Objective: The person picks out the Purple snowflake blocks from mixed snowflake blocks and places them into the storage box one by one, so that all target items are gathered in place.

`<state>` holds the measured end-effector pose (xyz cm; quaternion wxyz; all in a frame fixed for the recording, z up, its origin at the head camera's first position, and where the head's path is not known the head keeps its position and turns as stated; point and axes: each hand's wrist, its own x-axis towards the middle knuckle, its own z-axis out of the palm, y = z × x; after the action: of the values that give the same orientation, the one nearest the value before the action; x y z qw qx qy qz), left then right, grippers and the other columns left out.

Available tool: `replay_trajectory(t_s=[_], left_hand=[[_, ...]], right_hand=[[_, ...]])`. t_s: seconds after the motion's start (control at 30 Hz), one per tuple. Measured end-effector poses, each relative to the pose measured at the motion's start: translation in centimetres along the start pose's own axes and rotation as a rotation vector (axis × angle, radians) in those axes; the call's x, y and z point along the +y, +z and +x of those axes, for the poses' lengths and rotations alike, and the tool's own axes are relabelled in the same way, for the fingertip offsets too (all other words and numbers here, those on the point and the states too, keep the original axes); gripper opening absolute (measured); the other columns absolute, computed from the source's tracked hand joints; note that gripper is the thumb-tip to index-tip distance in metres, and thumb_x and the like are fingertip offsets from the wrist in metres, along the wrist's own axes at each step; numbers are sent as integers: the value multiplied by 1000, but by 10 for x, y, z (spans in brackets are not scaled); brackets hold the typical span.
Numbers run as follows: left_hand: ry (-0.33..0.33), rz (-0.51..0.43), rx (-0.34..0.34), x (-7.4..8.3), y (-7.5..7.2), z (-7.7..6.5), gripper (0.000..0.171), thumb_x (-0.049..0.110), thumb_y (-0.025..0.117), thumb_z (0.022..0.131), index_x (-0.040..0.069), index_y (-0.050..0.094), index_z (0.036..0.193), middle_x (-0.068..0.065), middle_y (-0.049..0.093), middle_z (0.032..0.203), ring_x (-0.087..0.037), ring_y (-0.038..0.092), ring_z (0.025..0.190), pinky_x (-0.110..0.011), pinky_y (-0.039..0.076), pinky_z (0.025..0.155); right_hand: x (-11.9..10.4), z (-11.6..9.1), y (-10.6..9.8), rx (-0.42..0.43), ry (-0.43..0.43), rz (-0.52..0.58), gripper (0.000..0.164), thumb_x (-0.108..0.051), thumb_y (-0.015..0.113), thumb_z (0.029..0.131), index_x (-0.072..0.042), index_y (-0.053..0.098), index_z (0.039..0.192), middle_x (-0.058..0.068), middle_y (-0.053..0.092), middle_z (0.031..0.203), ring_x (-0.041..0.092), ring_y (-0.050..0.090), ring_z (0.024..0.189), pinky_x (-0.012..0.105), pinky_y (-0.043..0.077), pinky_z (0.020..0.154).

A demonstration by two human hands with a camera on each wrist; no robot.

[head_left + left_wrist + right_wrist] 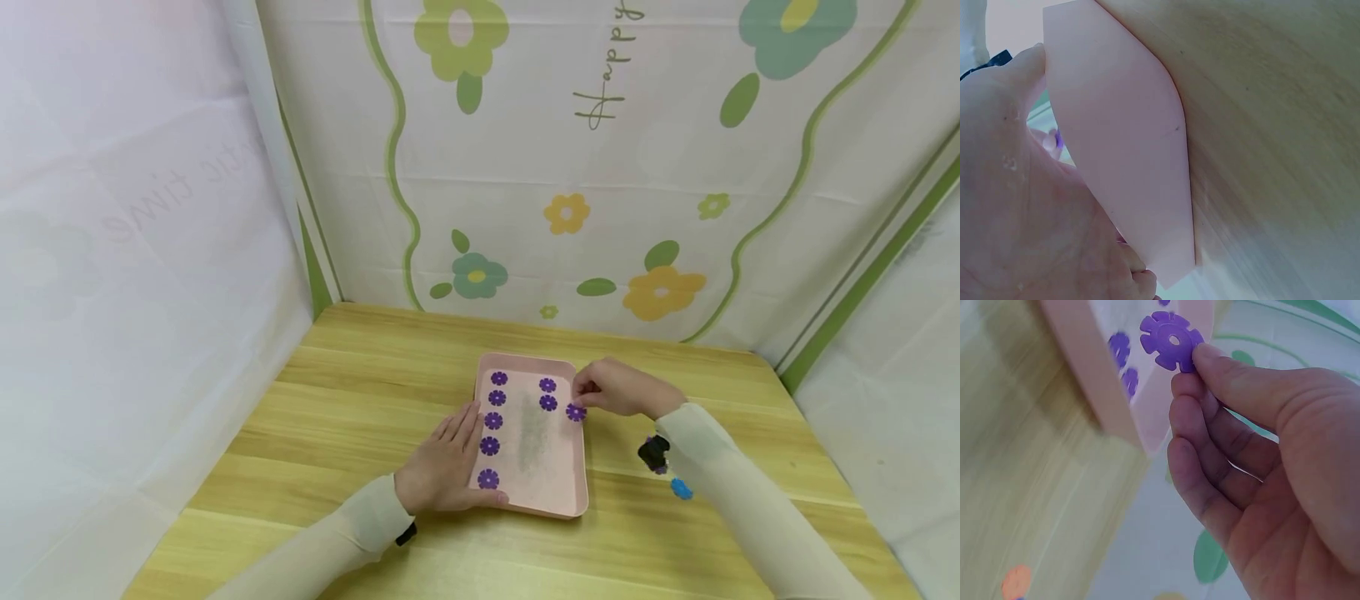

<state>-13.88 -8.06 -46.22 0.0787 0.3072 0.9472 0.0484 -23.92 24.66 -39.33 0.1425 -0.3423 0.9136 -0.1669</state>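
A pink tray (558,471) lies on the table with several purple snowflake discs (490,446) in a column along its left side. Two more purple discs (548,402) lie toward its upper right. My left hand (442,467) rests on the tray's near left corner, fingers straight along the left rim and thumb across the near rim. Over the right rim, my right hand (618,387) pinches one purple snowflake disc (1172,341) between thumb and forefinger. In the right wrist view its other fingers are curled beneath.
A blue disc (682,488) lies on the wooden table (360,375) below the right forearm, near partly hidden pieces under the wrist camera (654,452). An orange disc (1016,581) shows in the right wrist view. Printed cloth walls (510,167) enclose the table.
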Motion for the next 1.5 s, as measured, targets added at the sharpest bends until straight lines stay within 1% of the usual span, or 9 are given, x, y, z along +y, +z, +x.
replay_trajectory(t_s=[0.27,0.47,0.63,0.7,0.9,1.03,1.17,1.33,1.5], left_hand=[[-4,6,-15,1,0,2,124,90,45,89,-4,22,166,-24,11,177,-37,17,165,-48,26,133],[-8,8,-9,0,1,1,124,91,45,89,-4,21,166,-24,11,177,-37,17,165,-48,26,133],[-6,3,-6,0,2,1,125,90,45,89,-5,21,166,-24,11,177,-37,17,165,-48,25,133],[-5,1,-5,0,2,1,125,90,45,89,-5,20,166,-25,10,176,-37,17,165,-49,25,133],[-9,1,-9,0,0,1,125,90,46,89,-5,19,166,-25,11,176,-37,17,165,-48,25,134],[-11,-9,-14,0,0,1,125,90,47,89,-5,19,166,-25,11,176,-38,17,165,-48,25,133],[-8,-19,-12,1,-1,1,125,89,48,89,-5,19,166,-25,11,176,-38,17,165,-49,25,133],[-6,-25,-2,0,0,1,125,88,50,89,-6,20,166,-25,11,176,-39,17,165,-50,25,133],[2,-27,6,1,-1,0,124,88,48,90,-6,21,165,-26,13,176,-39,18,165,-50,27,133]], right_hand=[[-5,29,23,-33,5,50,19,-9,71,101,-12,74,83,9,72,76,4,48,61,20,42,57],[-1,40,36,-33,-25,3,18,-5,74,98,-9,78,82,4,74,76,4,53,63,18,47,59],[3,47,44,-14,-94,-56,22,1,76,94,-4,76,72,2,72,69,0,49,61,16,45,58],[3,48,46,-16,-97,-58,23,1,77,93,-3,76,71,2,72,68,0,48,61,16,45,58],[0,48,44,1,-64,-84,12,0,77,93,-5,84,85,4,79,82,7,65,70,21,58,67],[-2,40,34,7,-18,-99,6,-5,79,94,-6,84,95,3,80,89,8,68,76,25,61,72],[-3,23,19,21,11,-98,7,-9,79,94,-6,82,101,0,77,90,5,64,76,24,59,71],[2,-4,7,48,-4,-124,6,-11,80,94,-8,80,99,-4,74,88,2,58,74,24,55,70],[12,-39,3,47,33,-141,15,-16,83,92,-8,80,105,-2,78,96,5,65,82,28,60,74]])
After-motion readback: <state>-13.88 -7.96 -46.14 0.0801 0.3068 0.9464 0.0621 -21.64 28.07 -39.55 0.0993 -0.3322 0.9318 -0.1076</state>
